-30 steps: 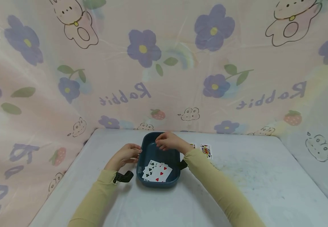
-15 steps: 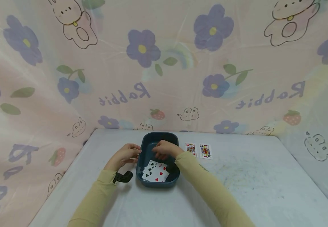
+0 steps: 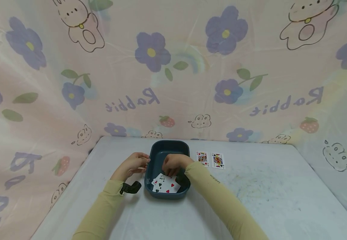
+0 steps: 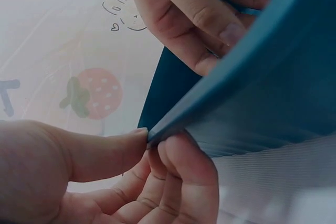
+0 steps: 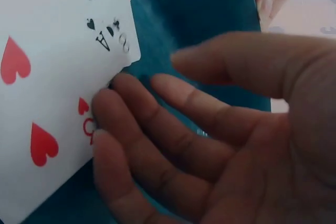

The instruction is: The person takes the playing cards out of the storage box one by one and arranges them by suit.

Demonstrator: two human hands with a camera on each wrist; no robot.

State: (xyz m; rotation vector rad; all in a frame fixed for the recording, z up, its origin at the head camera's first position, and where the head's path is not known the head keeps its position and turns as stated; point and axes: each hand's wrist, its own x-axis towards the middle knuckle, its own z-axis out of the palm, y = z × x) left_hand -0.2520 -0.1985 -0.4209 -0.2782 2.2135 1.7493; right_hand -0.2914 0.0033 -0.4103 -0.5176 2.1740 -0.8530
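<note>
A dark blue, rounded-rectangular plastic tub (image 3: 167, 196) sits on the white table. My left hand (image 3: 131, 165) pinches its left rim between thumb and fingers, as the left wrist view shows at the tub wall (image 4: 273, 77). Inside, at the near end, several overlapping playing cards (image 3: 165, 187) lie face up, clubs and hearts among them. My right hand (image 3: 175, 162) reaches into the tub over the right rim. In the right wrist view its loosely bent fingertips (image 5: 107, 103) touch the edge of the cards (image 5: 37, 93), beside a heart corner, while the thumb (image 5: 205, 59) stands apart.
Right of the tub, two face cards lie face up side by side: a red diamond card (image 3: 203, 159) and a black-suit card (image 3: 218, 160). A printed curtain (image 3: 179, 83) closes off the back of the table. A black wrist strap (image 3: 130, 187) sits on my left wrist.
My right hand has dropped from above the tub's far end down to the cards, which have shifted slightly toward the near end. Both face cards came into full view. My left hand stays on the rim.
</note>
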